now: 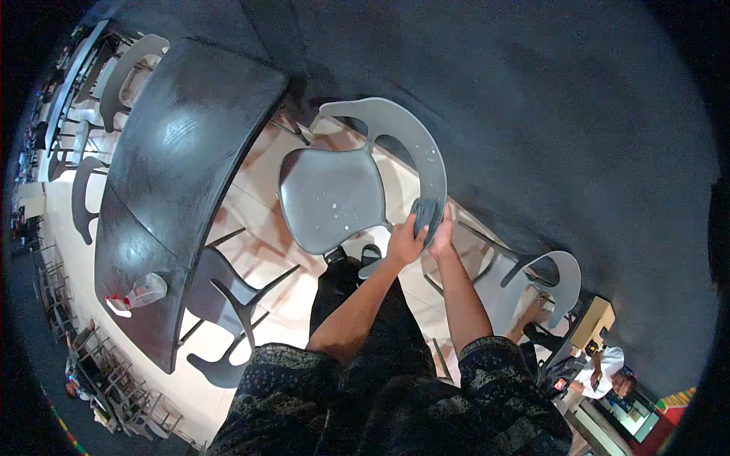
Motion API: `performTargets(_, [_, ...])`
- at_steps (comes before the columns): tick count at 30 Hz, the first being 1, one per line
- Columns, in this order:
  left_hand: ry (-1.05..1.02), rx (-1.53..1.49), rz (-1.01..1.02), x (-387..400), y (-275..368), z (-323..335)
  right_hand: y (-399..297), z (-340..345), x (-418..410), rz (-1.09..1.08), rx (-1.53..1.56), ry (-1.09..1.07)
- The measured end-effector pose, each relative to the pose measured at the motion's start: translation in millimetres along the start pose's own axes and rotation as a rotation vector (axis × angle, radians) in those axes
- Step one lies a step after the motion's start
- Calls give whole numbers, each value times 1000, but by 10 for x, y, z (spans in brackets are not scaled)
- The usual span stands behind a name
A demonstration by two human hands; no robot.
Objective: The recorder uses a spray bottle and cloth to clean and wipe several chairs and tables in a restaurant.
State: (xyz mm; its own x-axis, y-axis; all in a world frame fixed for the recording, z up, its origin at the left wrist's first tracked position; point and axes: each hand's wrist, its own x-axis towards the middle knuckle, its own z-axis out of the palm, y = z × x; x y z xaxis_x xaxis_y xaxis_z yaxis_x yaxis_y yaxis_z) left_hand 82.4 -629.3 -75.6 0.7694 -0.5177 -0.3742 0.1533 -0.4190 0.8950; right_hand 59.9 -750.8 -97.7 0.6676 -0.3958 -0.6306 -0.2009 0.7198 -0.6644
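A grey plastic chair (336, 191) faces the table, with pale drops or spots on its seat and curved backrest. My left hand (406, 242) presses a dark grey cloth (424, 215) against the inner face of the backrest's near end. On the outer side of that same end, my right hand (442, 231) grips the backrest. A clear spray bottle (148, 289) with a red and white trigger head lies on its side on the dark tabletop (171, 142), away from both hands.
Another grey chair (222, 290) stands at the table's near side, and one more (502, 290) is on the right by the dark wall (542, 142). A person in a white top (601, 370) is at the lower right. Several chairs stand beyond the table.
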Motion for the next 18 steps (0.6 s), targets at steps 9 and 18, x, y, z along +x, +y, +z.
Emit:
performTargets(9, [48, 147, -213, -677, -395, -402, 172, 44, -347, 78, 66, 102])
performTargets(18, [312, 126, -65, -356, -84, 371, 106, -155, -163, 243, 36, 135])
